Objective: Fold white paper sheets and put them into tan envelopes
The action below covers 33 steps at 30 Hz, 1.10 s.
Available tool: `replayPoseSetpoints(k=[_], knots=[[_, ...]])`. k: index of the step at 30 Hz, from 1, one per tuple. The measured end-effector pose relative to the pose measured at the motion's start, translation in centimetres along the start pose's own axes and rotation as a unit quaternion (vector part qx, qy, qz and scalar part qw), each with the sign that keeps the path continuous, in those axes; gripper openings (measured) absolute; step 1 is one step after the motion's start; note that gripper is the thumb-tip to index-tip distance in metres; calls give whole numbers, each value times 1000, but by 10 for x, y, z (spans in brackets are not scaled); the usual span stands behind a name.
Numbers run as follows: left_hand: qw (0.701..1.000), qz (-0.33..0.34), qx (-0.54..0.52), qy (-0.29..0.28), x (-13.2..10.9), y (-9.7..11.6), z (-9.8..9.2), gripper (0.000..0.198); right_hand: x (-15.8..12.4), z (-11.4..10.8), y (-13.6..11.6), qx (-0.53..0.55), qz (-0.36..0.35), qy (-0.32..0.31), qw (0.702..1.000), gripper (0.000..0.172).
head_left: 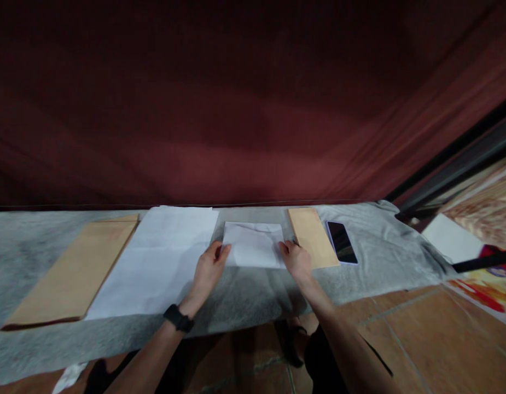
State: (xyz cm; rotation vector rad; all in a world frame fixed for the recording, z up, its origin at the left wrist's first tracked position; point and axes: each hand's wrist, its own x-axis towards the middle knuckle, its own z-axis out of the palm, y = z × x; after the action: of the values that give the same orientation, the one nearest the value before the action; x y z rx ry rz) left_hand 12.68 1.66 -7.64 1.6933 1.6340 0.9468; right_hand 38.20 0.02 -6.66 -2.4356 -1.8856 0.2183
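The folded white paper (253,244) lay flat on the grey cloth (379,257). The left hand (207,271) touched its left edge and the right hand (296,260) its right edge, fingers loosely curled; whether they pinched or only pressed it could not be told. Just right of the paper lay a small brown envelope (312,236), then a phone (342,242). Left of it lay a large white sheet (158,262), then a large brown envelope (72,271).
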Motion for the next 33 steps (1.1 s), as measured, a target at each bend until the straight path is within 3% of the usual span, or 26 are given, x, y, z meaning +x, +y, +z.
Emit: replayPoseSetpoints(k=[8, 12, 20, 23, 26, 29, 33], knots=[[999, -32, -2, 4, 7, -8, 4, 23, 14, 7, -9, -11, 14, 27, 999, 41], [997, -48, 50, 16, 11, -8, 8, 21, 18, 10, -12, -19, 18, 46, 999, 43], [978, -108, 180, 8, 17, 8, 11, 41, 20, 11, -21, -14, 1, 100, 995, 40], [975, -100, 200, -19, 18, 12, 12, 42, 19, 12, -23, 4, -23, 138, 990, 44], [972, -90, 216, -34, 19, 14, 13, 43, 18, 17, -29, 66, -90, 165, 980, 43], [969, -90, 226, -42, 20, 16, 11, 43, 15, 26, -40, 146, -174, 151, 962, 42], [967, -90, 232, -48, 15, 15, 6, 43, 4, 37, -53, 187, -221, 121, 950, 45]])
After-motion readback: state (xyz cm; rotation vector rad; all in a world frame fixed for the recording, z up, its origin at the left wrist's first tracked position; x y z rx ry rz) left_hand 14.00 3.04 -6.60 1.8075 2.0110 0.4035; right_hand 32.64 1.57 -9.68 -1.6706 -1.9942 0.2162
